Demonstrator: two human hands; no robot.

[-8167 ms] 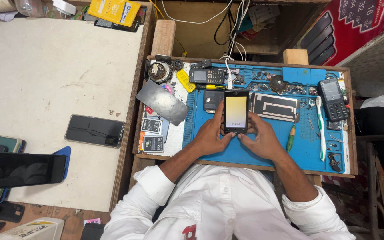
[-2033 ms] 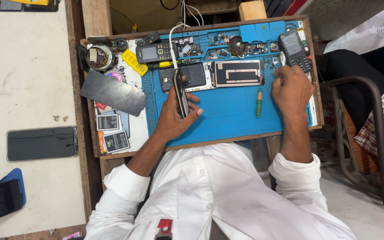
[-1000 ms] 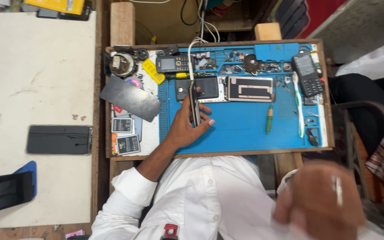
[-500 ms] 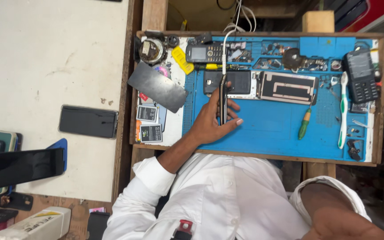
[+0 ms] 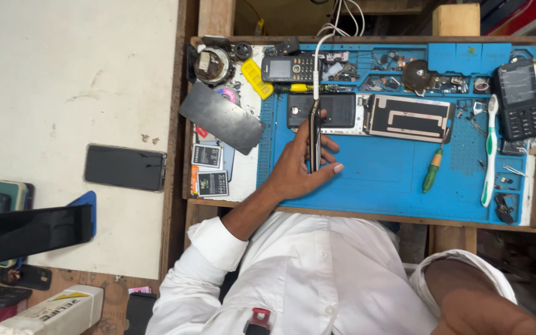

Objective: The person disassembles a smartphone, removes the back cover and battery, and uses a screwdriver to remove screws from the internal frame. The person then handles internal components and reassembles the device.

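- My left hand is closed around a thin dark smartphone held on edge over the blue silicone work mat, near the mat's left edge.
- The phone's long axis runs from my palm toward the tray's far edge, a white cable plugged into its far end.
- My right forearm is off the tray at the near right corner, its hand out of view.
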